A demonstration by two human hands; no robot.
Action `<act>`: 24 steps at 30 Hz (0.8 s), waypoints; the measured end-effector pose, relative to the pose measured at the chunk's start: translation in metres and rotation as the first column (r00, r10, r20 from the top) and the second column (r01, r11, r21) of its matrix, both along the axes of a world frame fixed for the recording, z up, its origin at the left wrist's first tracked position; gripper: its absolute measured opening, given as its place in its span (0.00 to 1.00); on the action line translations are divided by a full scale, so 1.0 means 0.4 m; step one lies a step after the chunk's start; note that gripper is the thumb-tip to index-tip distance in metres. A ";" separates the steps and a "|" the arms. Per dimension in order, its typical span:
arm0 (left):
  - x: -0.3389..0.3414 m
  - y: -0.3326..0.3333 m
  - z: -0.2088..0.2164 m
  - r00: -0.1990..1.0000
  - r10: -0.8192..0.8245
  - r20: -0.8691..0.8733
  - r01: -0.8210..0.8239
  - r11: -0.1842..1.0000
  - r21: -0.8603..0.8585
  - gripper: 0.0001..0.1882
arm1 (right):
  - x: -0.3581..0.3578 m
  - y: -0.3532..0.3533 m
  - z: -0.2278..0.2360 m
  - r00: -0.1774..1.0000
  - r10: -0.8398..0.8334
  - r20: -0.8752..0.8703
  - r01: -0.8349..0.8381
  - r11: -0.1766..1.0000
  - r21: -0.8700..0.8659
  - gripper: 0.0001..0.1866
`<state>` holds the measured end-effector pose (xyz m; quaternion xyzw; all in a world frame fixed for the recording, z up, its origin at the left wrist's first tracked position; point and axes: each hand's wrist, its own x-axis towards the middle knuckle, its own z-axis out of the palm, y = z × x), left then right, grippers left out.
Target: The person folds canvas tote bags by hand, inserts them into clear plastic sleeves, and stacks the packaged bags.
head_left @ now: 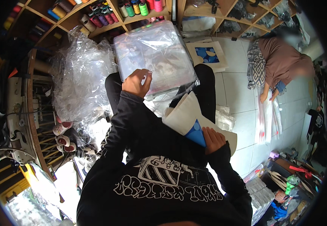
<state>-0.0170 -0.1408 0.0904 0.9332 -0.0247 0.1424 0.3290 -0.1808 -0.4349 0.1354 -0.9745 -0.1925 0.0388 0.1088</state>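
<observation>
A stack of clear plastic bags (pixel 154 52) lies in front of me, over my knees. My left hand (pixel 136 83) is over its near edge, with thumb and forefinger curled together in a pinch. Whatever is between those fingertips is too clear or small to make out. Across my lap rests a folded piece of cream cloth (pixel 184 115) with a blue printed patch. My right hand (pixel 213 140) grips this cloth beside the blue patch, fingers on top and thumb hidden.
Crumpled clear plastic (pixel 82 71) heaps up on the left. Another cream cloth piece with a blue print (pixel 206 55) lies on the tiled floor. At the right a person (pixel 284 62) bends over pale cloth strips (pixel 267 120). Thread spools (pixel 137 8) fill shelves ahead.
</observation>
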 end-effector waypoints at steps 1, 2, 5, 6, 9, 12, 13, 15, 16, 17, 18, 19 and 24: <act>-0.003 0.000 0.006 1.000 0.010 0.001 -0.010 1.000 -0.002 0.09 | 0.022 -0.014 0.026 0.998 0.053 0.026 -0.054 0.998 0.034 0.22; -0.004 -0.003 0.012 1.000 0.016 0.001 -0.016 1.000 -0.010 0.09 | 0.044 -0.022 0.059 0.997 0.060 0.038 -0.061 0.998 0.028 0.22; -0.008 -0.007 0.031 1.000 0.006 0.015 -0.006 1.000 -0.004 0.09 | 0.096 -0.042 0.112 0.971 0.171 -0.165 -0.114 0.944 0.309 0.19; -0.007 -0.012 0.036 1.000 -0.005 0.024 0.005 1.000 0.010 0.09 | 0.105 -0.043 0.131 0.974 0.166 -0.154 -0.114 0.948 0.299 0.19; -0.011 -0.021 0.049 0.998 -0.015 0.065 0.015 1.000 0.005 0.09 | 0.132 -0.039 0.180 0.915 0.105 -0.391 0.031 0.945 0.326 0.22; -0.021 -0.021 0.066 1.000 -0.012 0.021 0.012 1.000 0.005 0.09 | 0.176 -0.054 0.166 0.889 0.151 -0.433 0.000 0.945 0.328 0.21; -0.023 -0.020 0.066 1.000 -0.017 0.014 0.017 1.000 0.001 0.09 | 0.197 -0.056 0.170 0.858 0.172 -0.483 0.012 0.935 0.353 0.19; -0.031 -0.013 0.067 1.000 -0.022 0.005 0.022 1.000 -0.003 0.09 | 0.227 -0.072 0.154 0.858 0.189 -0.478 0.021 0.917 0.399 0.18; -0.032 -0.011 0.068 1.000 -0.015 0.016 0.015 1.000 -0.003 0.09 | 0.239 -0.075 0.147 0.852 0.201 -0.484 0.042 0.895 0.445 0.18; -0.033 -0.010 0.069 1.000 -0.017 0.009 0.017 1.000 -0.003 0.10 | 0.247 -0.072 0.148 0.846 0.152 -0.511 0.117 0.882 0.457 0.18; -0.035 -0.010 0.070 1.000 -0.019 0.001 0.019 1.000 -0.004 0.10 | 0.251 -0.068 0.148 0.849 0.157 -0.505 0.108 0.883 0.456 0.18; -0.037 -0.011 0.073 1.000 -0.016 -0.006 0.016 1.000 -0.008 0.10 | 0.255 -0.065 0.147 0.867 0.116 -0.485 0.138 0.879 0.457 0.17; -0.040 -0.015 0.082 1.000 -0.020 0.004 0.020 1.000 0.009 0.10 | 0.273 -0.062 0.103 0.890 0.076 -0.450 0.170 0.860 0.482 0.17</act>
